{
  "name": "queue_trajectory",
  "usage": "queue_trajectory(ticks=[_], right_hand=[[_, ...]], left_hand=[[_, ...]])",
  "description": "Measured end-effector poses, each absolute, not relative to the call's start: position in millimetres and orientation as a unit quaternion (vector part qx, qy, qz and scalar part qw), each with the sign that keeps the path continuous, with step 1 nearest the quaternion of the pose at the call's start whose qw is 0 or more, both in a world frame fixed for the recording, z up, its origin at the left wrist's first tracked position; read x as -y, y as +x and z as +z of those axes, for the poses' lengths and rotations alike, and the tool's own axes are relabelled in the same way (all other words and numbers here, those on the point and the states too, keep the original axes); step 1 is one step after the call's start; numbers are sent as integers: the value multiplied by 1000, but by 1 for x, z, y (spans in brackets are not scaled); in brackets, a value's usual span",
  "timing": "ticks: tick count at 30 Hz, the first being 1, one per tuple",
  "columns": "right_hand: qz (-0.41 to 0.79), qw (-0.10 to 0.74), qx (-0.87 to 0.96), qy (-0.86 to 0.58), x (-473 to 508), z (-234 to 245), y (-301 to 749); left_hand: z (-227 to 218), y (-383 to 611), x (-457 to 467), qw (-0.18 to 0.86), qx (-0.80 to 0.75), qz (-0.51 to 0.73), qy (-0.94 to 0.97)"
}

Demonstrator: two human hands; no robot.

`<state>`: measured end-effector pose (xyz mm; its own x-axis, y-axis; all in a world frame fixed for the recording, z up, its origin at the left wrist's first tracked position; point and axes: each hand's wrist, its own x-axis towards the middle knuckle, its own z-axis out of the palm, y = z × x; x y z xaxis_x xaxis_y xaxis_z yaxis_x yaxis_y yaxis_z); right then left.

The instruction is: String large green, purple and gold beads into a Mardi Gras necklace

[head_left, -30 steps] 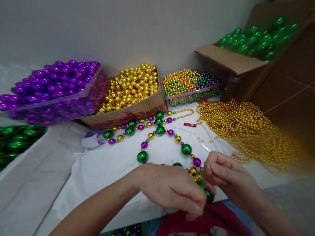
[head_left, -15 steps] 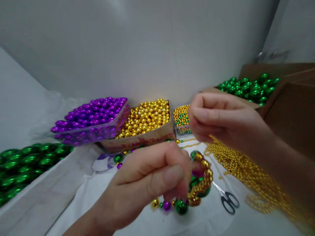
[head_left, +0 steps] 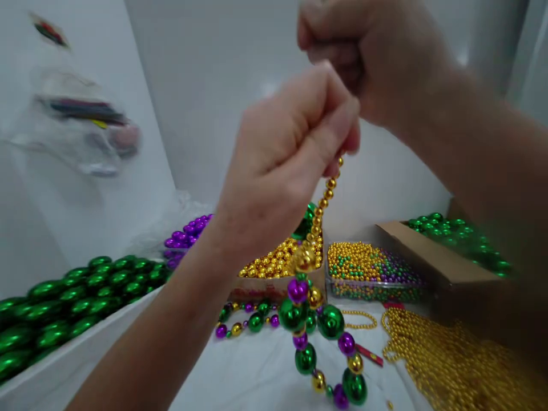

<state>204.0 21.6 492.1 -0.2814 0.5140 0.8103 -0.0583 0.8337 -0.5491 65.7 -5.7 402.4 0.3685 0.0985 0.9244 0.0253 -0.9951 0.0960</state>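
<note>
My left hand (head_left: 282, 154) is raised in front of me, fingers pinched on a strand of small gold beads. From that strand hangs a bead necklace (head_left: 314, 331) of large green, purple and gold balls, dangling above the white cloth. My right hand (head_left: 368, 57) is higher still, curled into a fist just above and right of the left one; what it grips is hidden, likely the strand's top end.
Another bead necklace (head_left: 246, 319) lies on the white cloth (head_left: 257, 377). Behind it stand a box of gold balls (head_left: 274, 262), a clear tub of mixed small beads (head_left: 368, 268), purple balls (head_left: 184, 237), and green balls left (head_left: 77, 297) and right (head_left: 458, 234). Gold strands (head_left: 449, 365) are heaped at the right.
Both hands rose from the table's edge to face height, lifting the necklace off the cloth so it now hangs. The view tilted upward; the scissors are out of sight.
</note>
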Motion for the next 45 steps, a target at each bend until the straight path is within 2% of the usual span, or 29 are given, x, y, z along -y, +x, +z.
queue_trajectory(ticks=[3, 8, 12, 16, 20, 24, 27, 30, 34, 40, 45], right_hand=[[196, 515, 824, -134, -30, 472, 205], [204, 537, 809, -123, -36, 486, 195], [215, 545, 804, -102, -28, 506, 189], [222, 528, 814, -98, -21, 492, 190], [327, 470, 811, -120, -26, 424, 196], [463, 391, 774, -186, -35, 307, 203], [556, 386, 702, -224, -33, 217, 204], [625, 406, 624, -235, -25, 155, 201], [654, 405, 593, -236, -18, 129, 195], [672, 428, 574, -189, -13, 141, 195], [690, 432, 563, -142, 1, 155, 197]], left_hand=[[395, 58, 6, 31, -86, 516, 852], [407, 60, 3, 60, -89, 533, 839], [420, 64, 3, 33, -78, 532, 842], [407, 64, 8, -4, -107, 506, 856], [344, 60, 20, -58, -175, 373, 909], [235, 56, 29, -51, -198, 266, 942], [160, 49, 39, -5, -225, 233, 946], [128, 39, 48, 74, -255, 205, 942], [151, 24, 44, 173, -195, 103, 960], [208, 11, 27, 236, -179, -3, 955], [220, 9, 21, 342, -97, -30, 934]])
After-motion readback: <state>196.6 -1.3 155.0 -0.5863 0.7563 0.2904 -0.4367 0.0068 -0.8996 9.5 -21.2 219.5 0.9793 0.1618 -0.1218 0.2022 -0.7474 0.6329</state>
